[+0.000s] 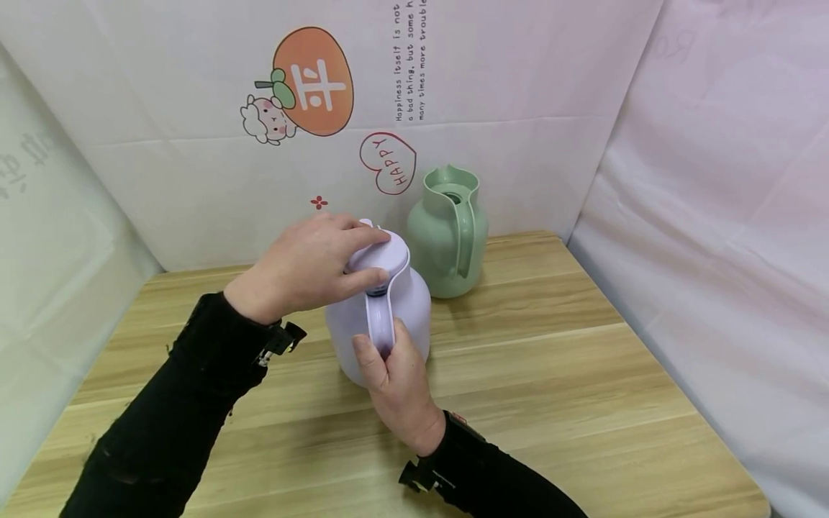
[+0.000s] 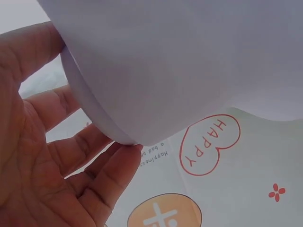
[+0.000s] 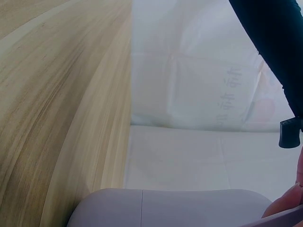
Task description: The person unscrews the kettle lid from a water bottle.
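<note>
A lilac thermos jug (image 1: 340, 338) stands upright on the wooden table. My left hand (image 1: 304, 262) reaches over its top and grips the round lid (image 1: 387, 252), thumb on the near side and fingers over the far side. In the left wrist view the fingertips (image 2: 125, 163) lie along the lid's rim. Lower down, my right hand (image 1: 404, 388) holds the jug's handle (image 1: 380, 324), its thumb up beside it. A dark band shows just under the lid near the handle. The right wrist view catches the side of the jug body (image 3: 175, 208) along its lower edge.
Behind the lilac jug, to its right, stands a green jug (image 1: 447, 244) with no lid on its mouth and its handle toward me. White cloth (image 1: 505, 79) with printed drawings and writing hangs behind the wooden table (image 1: 550, 374) and at both sides.
</note>
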A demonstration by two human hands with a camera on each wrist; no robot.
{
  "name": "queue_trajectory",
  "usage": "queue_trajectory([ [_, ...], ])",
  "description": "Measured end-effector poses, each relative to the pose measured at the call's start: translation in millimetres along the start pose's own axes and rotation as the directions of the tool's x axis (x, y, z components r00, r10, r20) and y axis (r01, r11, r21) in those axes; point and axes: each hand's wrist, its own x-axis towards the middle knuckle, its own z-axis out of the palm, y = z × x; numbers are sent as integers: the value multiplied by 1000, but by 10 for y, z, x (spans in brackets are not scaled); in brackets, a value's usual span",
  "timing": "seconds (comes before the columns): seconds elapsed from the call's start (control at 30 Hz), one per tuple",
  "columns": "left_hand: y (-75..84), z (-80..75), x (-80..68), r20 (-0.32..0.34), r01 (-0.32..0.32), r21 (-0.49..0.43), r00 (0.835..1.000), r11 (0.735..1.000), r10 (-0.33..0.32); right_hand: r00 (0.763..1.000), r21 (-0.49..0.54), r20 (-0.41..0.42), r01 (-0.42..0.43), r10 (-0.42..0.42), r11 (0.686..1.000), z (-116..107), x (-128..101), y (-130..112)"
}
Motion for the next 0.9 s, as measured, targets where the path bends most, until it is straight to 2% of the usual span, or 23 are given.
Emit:
queue_trajectory([
  [0.4, 21, 57, 9, -86, -11, 38, 996, 999, 14, 1000, 10, 7, -6, 6, 1000, -7, 2, -6],
  [0.57, 10, 94, 0, -116, 5, 47, 993, 999, 1, 1000, 4, 10, -9, 8, 1000, -1, 5, -7],
  [0.9, -11, 114, -31, -133, 15, 41, 991, 999, -9, 1000, 0, 6, -5, 5, 1000, 2, 3, -15],
])
